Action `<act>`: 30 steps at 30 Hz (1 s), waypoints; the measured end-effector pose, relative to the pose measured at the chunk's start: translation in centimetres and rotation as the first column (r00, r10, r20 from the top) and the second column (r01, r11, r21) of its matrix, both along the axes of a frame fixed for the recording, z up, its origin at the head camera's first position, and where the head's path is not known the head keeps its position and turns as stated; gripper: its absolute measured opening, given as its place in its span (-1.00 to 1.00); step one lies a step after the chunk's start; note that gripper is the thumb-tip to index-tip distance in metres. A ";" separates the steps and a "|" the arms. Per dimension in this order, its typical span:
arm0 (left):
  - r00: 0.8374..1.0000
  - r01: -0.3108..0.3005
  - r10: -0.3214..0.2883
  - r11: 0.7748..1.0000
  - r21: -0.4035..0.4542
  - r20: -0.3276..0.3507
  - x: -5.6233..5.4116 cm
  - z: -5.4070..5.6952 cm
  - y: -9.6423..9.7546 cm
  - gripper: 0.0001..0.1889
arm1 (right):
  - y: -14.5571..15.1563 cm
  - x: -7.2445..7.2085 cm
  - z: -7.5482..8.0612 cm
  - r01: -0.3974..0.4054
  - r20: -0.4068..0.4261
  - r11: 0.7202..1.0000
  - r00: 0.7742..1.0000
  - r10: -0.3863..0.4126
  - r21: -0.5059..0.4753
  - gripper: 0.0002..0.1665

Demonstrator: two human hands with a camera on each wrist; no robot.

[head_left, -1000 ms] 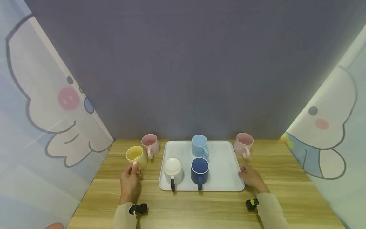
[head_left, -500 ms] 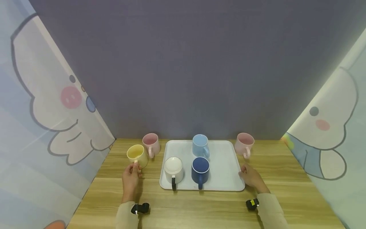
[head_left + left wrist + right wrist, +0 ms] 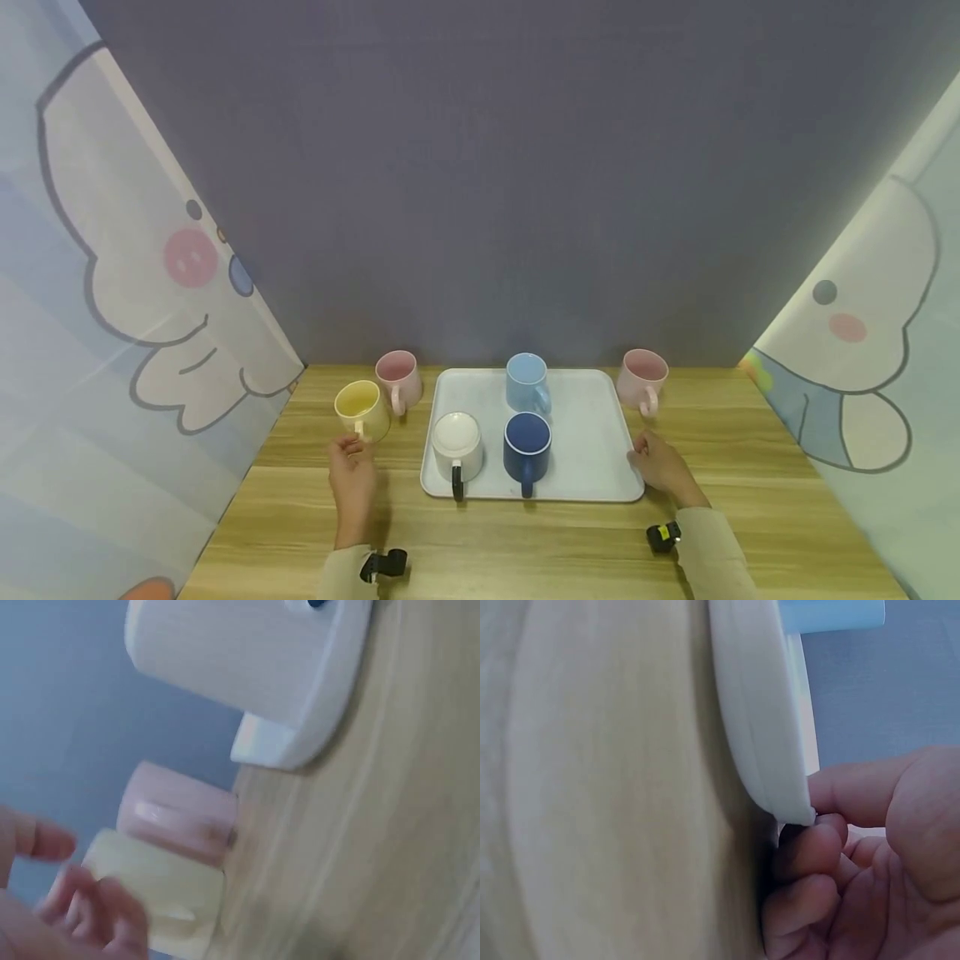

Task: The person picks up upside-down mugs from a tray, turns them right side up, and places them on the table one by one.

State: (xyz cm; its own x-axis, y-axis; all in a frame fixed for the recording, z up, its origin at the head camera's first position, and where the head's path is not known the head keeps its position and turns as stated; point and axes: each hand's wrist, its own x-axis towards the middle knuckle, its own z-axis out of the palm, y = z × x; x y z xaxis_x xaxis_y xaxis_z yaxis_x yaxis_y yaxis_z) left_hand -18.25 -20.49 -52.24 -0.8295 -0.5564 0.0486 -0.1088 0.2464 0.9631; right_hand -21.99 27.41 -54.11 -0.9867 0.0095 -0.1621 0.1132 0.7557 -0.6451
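Just in front of the yellow mug (image 3: 362,408) is my left hand (image 3: 352,481), thumb and fingers apart in the left wrist view and nothing between them. The mug stands upright on the table with its handle towards that hand. At the right end of the white tray (image 3: 588,437), my right hand (image 3: 662,467) pinches the rim, thumb above and curled fingers below, as the right wrist view shows. On the tray stand a white mug (image 3: 459,442) with a black handle, a dark blue mug (image 3: 528,454) and a light blue mug (image 3: 527,382).
One pink mug (image 3: 401,379) stands behind and right of the yellow one. Another pink mug (image 3: 642,379) stands beyond the tray's right edge. A dark grey wall (image 3: 487,183) rises behind the wooden table (image 3: 465,550), with cartoon-printed cloth at both sides.
My left hand has let go of the yellow mug's handle and drawn back a little towards me. My right hand keeps its hold on the tray. The head view has shifted slightly.
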 end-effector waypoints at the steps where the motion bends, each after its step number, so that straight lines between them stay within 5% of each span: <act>1: 0.998 0.060 -0.060 0.998 -0.024 0.006 0.1 0.1 0.2 -0.74 | 0.0 0.0 0.0 -0.002 -0.003 1.000 1.000 0.002 0.000 -0.84; 4: 0.965 0.262 -0.259 0.963 -0.066 0.042 0.5 0.2 1.2 -0.80 | 0.0 -0.1 -0.1 -0.003 -0.012 1.000 1.000 0.003 0.003 -0.84; 8: 0.866 0.494 -0.486 0.867 -0.060 0.118 1.4 0.2 3.0 -0.71 | 0.0 -0.1 -0.1 -0.010 -0.020 1.000 1.000 0.010 0.014 -0.85; 12: 0.760 0.644 -0.627 0.762 -0.066 0.172 2.2 0.1 4.6 -0.63 | 0.0 -0.1 -0.2 -0.009 -0.008 1.000 1.000 0.009 0.008 -0.85; 15: 0.708 0.702 -0.688 0.710 -0.051 0.159 2.3 -0.2 5.8 -0.64 | 0.1 -0.1 -0.2 -0.003 0.002 1.000 1.000 0.003 0.007 -0.84; 18: 0.710 0.700 -0.695 0.714 -0.003 0.112 2.3 -0.6 6.9 -0.66 | 0.1 0.0 -0.2 -0.003 -0.002 1.000 1.000 0.003 0.011 -0.83; 24: 0.782 0.611 -0.621 0.779 0.137 0.046 2.1 -1.5 8.3 -0.66 | 0.1 0.0 -0.3 0.007 0.019 1.000 1.000 -0.007 0.003 -0.83; 30: 0.820 0.561 -0.572 0.811 0.167 0.022 1.3 -1.3 8.7 -0.64 | 0.1 -0.1 -0.4 0.013 0.021 1.000 1.000 -0.013 -0.011 -0.82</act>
